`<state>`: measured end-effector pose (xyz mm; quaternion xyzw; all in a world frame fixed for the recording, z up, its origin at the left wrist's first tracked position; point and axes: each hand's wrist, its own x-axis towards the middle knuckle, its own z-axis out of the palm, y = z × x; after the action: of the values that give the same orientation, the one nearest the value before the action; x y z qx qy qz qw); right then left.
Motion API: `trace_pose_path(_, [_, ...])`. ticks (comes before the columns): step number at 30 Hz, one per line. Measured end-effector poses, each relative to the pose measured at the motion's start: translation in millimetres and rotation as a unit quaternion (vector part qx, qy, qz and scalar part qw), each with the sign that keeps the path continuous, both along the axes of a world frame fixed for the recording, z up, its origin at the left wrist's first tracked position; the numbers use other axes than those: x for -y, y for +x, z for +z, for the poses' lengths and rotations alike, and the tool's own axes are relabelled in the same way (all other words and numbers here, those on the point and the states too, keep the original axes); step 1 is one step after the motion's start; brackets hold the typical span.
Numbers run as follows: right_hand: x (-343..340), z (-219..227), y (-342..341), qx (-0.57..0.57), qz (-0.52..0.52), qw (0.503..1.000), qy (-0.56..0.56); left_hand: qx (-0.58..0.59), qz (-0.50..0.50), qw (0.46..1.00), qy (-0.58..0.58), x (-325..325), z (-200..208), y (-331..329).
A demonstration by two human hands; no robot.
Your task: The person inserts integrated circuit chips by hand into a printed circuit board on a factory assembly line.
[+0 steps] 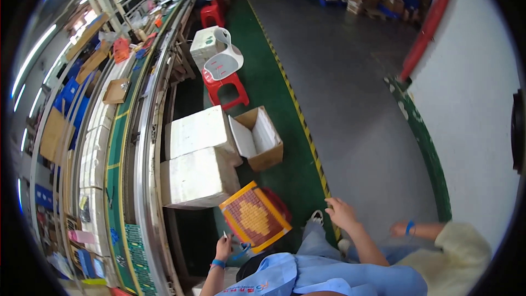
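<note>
Here, in the closed left hand (222, 249), a thin white thing (224, 234), just by the left edge of a brown and yellow mat (255, 216) on a red stool (281, 204). Farther right, the right hand (342, 213), half curled; can't tell if holding anything. Past the mat's far left corner, big white boxes (192, 178).
</note>
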<state>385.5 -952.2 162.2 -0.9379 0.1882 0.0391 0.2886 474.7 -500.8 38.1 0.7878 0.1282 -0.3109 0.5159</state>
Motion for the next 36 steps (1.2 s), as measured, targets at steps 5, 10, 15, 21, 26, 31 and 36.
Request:
trace_pose_path(5, [100,-16,32,-0.033,0.066,0.997,-0.005,0.013,-0.064,0.992,0.11,99,-19,-46])
trace_pose_path(10, [173,5,69,-0.034,0.07,0.997,0.0,0.046,-0.183,0.973,0.136,210,26,-31])
trace_pose_path(15, [219,24,84,0.008,0.14,0.99,0.004,0.014,-0.318,0.934,0.163,283,6,-8])
trace_pose_path(21, [389,-7,90,-0.164,-0.002,0.986,-0.032,0.075,-0.38,0.916,0.11,364,-31,67])
trace_pose_path(26, [510,-13,209,-0.086,0.092,0.985,-0.119,0.067,-0.223,0.955,0.184,469,-10,136])
trace_pose_path(31, [519,46,429,0.073,0.23,0.969,-0.058,0.212,-0.15,0.92,0.293,568,76,224])
trace_pose_path(36, [504,55,624,0.117,0.337,0.934,-0.037,0.208,-0.12,0.925,0.294,613,97,331])
